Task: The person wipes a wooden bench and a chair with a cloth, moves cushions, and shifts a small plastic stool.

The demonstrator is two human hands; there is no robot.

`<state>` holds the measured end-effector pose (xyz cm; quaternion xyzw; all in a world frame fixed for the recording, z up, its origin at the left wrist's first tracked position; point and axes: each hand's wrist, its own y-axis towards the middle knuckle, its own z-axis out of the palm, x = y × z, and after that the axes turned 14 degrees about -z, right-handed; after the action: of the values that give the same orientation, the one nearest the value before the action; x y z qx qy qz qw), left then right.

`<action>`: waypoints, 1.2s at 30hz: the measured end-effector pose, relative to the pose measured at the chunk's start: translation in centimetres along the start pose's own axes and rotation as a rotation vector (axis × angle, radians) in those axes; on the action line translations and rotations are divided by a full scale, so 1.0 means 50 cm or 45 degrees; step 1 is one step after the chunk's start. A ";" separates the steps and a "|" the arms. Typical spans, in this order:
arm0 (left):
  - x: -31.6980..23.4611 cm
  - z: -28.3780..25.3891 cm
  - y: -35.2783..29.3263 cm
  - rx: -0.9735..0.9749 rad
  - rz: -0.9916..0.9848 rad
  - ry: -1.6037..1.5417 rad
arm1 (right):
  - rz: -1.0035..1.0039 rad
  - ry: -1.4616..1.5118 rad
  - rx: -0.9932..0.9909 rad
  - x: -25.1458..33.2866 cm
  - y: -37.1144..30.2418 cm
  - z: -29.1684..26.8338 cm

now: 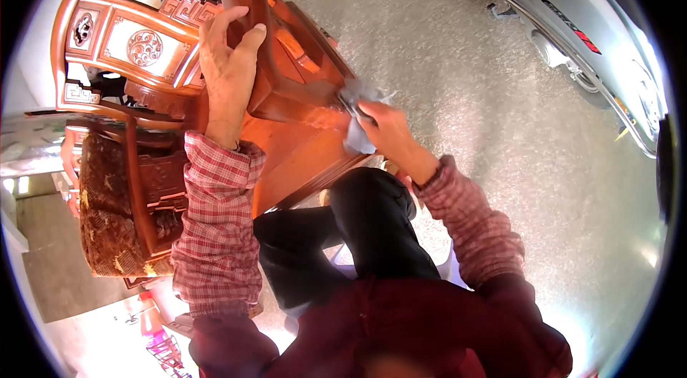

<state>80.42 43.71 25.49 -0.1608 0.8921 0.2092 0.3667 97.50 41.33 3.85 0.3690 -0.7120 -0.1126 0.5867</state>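
A carved, reddish-brown wooden chair (297, 138) stands in front of me, with a curved, glossy armrest (261, 81). My left hand (230, 67) is against the inner side of the armrest, its thumb and forefinger spread apart and their tips at the wood. In my right hand (392, 131) is a bunched grey-blue cloth (359, 136), pressed at the front end of the armrest. The cloth is slightly blurred, and the fingers behind it are partly hidden.
A second wooden chair with a brown patterned cover (107, 206) stands at the left. On the far right is a silver-grey vehicle (572, 27) with a metal bar along its side. Speckled grey floor (458, 92) lies between. My dark-trousered knees (372, 213) are close to the seat.
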 end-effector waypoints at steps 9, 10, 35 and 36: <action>0.012 0.001 0.001 0.025 -0.011 -0.135 | 0.222 0.079 -0.028 0.008 0.023 -0.088; 0.012 -0.002 -0.001 0.038 -0.053 -0.188 | 0.254 0.172 0.004 0.010 0.030 -0.080; -0.015 0.013 -0.016 0.047 0.025 -0.052 | -0.284 -0.029 0.064 -0.323 0.453 0.203; -0.053 0.015 -0.028 0.186 -0.088 -0.351 | -0.243 -0.025 -0.039 -0.335 0.509 0.230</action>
<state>83.25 43.23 26.58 -0.1342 0.8402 0.1512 0.5032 77.59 67.08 3.08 0.4251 -0.6774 -0.1827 0.5719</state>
